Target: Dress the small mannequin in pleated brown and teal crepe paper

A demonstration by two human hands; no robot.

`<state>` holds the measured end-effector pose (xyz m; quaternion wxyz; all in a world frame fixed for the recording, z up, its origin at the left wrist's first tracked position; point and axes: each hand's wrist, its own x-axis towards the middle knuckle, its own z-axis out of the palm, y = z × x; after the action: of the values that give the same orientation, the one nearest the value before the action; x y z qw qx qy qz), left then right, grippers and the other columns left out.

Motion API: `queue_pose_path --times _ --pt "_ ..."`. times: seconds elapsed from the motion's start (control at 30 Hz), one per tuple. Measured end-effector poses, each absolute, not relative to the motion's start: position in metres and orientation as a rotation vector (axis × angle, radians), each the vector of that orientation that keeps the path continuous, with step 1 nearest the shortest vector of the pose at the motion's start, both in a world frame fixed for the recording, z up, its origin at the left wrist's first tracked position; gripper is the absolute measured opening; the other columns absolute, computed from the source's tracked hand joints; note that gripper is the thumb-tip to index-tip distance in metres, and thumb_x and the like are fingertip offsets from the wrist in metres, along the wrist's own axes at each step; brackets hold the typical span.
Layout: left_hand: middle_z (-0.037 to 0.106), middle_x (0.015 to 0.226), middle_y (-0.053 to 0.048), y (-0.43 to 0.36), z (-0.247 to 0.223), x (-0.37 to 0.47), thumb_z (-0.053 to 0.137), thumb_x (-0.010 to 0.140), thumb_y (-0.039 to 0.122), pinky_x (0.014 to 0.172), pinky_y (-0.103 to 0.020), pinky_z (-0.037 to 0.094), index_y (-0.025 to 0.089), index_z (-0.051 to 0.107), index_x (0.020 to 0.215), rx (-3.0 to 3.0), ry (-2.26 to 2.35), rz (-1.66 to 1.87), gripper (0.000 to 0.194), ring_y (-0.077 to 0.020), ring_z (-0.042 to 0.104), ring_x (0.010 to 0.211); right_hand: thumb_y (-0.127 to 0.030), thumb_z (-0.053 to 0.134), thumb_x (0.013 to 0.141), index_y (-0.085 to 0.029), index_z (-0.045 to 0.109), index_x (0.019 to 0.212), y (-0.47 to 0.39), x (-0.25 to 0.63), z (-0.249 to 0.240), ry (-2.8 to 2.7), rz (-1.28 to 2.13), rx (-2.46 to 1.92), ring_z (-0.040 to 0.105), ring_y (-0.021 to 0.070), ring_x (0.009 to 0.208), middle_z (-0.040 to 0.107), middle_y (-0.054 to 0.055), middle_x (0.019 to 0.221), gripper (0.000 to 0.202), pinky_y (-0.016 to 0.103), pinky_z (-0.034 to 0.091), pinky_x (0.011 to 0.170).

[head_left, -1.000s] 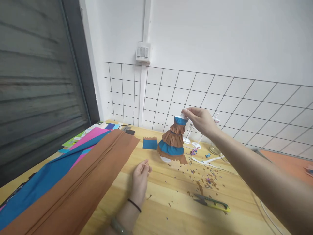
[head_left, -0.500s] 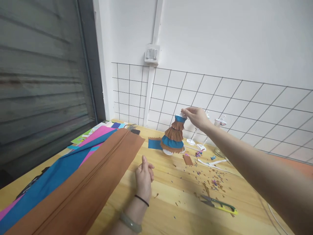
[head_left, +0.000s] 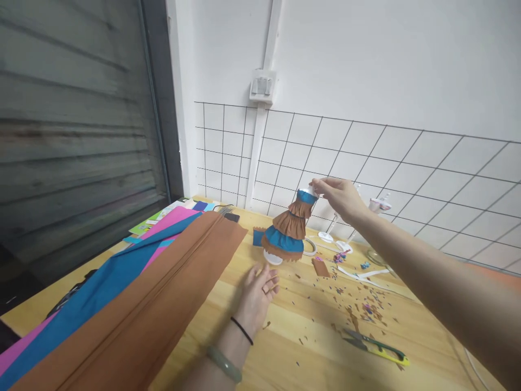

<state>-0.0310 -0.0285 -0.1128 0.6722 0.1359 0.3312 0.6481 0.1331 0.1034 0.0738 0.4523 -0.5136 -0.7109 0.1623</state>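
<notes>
The dress (head_left: 288, 224), a small tiered one, was on a white form above the table (head_left: 232, 320), leaning so that its top went to the right. The right hand (head_left: 340, 198) pinched the form at its bare top (head_left: 308, 190), thumb and fingers closed narrowly there, clear of the cloth. The left hand (head_left: 258, 293) held nothing; its fingers were loosely curled and parted, just in front of the form's round base (head_left: 272, 257). Whether they touched it, or whether the base met the table, could not be told.

The dress looked light and soft, its ruffles likely to crush under a full grip. The form seemed stiff, probably smooth plastic and perhaps a little slippery, so the bare top and the rim of the base looked the safest holds.

The bodice was blue; below it came gathered brown tiers, then a fuller blue one with a jagged brown hem. The brown cloth (head_left: 195, 260) lay in a long, matte, creased length over blue cloth (head_left: 122, 271). Ragged scraps (head_left: 368, 309) were strewn near the snips (head_left: 376, 347), with thin dark blades and a yellow end, and flat white strips (head_left: 362, 273) lay beyond.
</notes>
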Motion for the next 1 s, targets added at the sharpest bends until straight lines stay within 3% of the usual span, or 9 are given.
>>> queue_pose_path --times 0.13,0.27,0.5,0.63,0.83,1.0 --pt "0.065 0.094 -0.004 -0.030 -0.106 -0.033 0.078 0.064 0.027 0.081 -0.031 0.048 0.022 0.051 0.092 0.296 0.582 1.481 0.040 -0.0159 0.064 0.087 -0.053 0.056 0.079 -0.016 0.070 0.080 0.085 0.121 0.075 -1.780 0.473 -1.236 0.058 0.0175 0.073 0.068 0.006 0.076 0.040 0.029 0.043 0.069" --pt "0.065 0.095 0.000 -0.031 -0.102 -0.035 0.077 0.063 0.017 0.080 -0.030 0.047 0.024 0.053 0.100 0.295 0.512 1.515 0.045 -0.0128 0.063 0.081 -0.052 0.057 0.079 -0.016 0.070 0.075 0.069 0.110 0.072 -1.802 0.506 -1.260 0.058 0.0170 0.072 0.068 0.005 0.076 0.039 0.029 0.042 0.067" --pt "0.067 0.102 -0.001 -0.031 -0.100 -0.035 0.072 0.067 0.012 0.086 -0.033 0.046 0.027 0.054 0.109 0.322 0.427 1.523 0.048 -0.0153 0.063 0.092 -0.051 0.058 0.079 -0.016 0.071 0.077 0.068 0.109 0.069 -1.804 0.512 -1.306 0.059 0.0170 0.073 0.069 0.006 0.077 0.037 0.028 0.042 0.067" --pt "0.067 0.092 -0.001 -0.031 -0.098 -0.036 0.070 0.069 0.010 0.083 -0.033 0.049 0.026 0.051 0.109 0.247 0.465 1.532 0.047 -0.0139 0.066 0.081 -0.052 0.058 0.078 -0.015 0.071 0.077 0.078 0.115 0.067 -1.763 0.458 -1.316 0.060 0.0179 0.071 0.069 0.007 0.074 0.039 0.029 0.044 0.066" --pt "0.067 0.090 -0.011 -0.028 -0.104 -0.037 0.056 0.083 0.019 0.075 -0.032 0.051 0.019 0.048 0.100 0.128 0.680 1.508 0.020 -0.0204 0.069 0.083 -0.046 0.058 0.079 -0.016 0.069 0.073 0.096 0.128 0.084 -1.692 0.305 -1.293 0.061 0.0201 0.069 0.069 0.007 0.072 0.033 0.031 0.044 0.063" --pt "0.060 0.066 0.000 -0.026 -0.117 -0.037 0.060 0.077 0.008 0.057 -0.019 0.045 0.017 0.048 0.107 0.131 0.855 1.534 0.034 -0.0092 0.061 0.056 -0.043 0.057 0.079 -0.017 0.068 0.075 0.114 0.139 0.099 -1.624 0.218 -1.271 0.063 0.0233 0.075 0.071 0.010 0.081 0.028 0.034 0.046 0.067"
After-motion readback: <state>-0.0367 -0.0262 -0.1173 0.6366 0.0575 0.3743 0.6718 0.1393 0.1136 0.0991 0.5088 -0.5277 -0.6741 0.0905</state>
